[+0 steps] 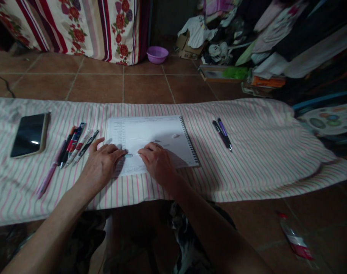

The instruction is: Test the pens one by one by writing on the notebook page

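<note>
My left hand [103,161] rests at the left side of a spiral notebook [150,127], its thumb and fingertips pinched on the left end of a slim, pale bluish pen part [129,155]. My right hand [156,160] is over the page, fingers closed on the right end of the same thin piece, which narrows to a white stem between the hands. Its ends are hidden by my fingers. Just beyond my right hand, a thin pale rod with a dark tip [157,141] lies on the paper. A small whitish piece [175,136] sits near the spiral binding.
Several pens [73,146] lie left of the notebook, with a phone [29,135] farther left. Two pens [222,133] lie to the right. A striped cloth [261,152] covers the table. On the floor are a purple basin [157,55] and a bottle [297,239].
</note>
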Demonstrator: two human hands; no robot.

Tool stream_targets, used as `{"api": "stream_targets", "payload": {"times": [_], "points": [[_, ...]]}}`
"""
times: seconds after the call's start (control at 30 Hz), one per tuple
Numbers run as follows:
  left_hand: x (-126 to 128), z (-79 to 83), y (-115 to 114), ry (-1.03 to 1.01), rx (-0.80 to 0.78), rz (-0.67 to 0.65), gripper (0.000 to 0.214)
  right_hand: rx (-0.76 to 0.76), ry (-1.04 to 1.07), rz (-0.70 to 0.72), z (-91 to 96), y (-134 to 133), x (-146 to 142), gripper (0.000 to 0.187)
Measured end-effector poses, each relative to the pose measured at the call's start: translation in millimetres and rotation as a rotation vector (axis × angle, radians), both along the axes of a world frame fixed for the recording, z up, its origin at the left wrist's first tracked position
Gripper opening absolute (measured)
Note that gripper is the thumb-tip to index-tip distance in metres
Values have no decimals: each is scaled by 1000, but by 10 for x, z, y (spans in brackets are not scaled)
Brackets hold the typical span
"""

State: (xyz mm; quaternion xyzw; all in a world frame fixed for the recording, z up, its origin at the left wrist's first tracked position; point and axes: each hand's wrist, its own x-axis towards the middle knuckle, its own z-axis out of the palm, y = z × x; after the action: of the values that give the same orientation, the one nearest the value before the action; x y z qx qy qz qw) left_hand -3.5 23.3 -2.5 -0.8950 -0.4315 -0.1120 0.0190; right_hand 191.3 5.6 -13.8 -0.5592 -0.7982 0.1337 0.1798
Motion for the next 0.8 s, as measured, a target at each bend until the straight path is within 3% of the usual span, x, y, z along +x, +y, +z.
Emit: {"api": "stream_targets", "payload": {"times": [0.8], "points": [[32,15,-3,5,-4,1,27,-29,42,6,9,7,-5,19]]}}
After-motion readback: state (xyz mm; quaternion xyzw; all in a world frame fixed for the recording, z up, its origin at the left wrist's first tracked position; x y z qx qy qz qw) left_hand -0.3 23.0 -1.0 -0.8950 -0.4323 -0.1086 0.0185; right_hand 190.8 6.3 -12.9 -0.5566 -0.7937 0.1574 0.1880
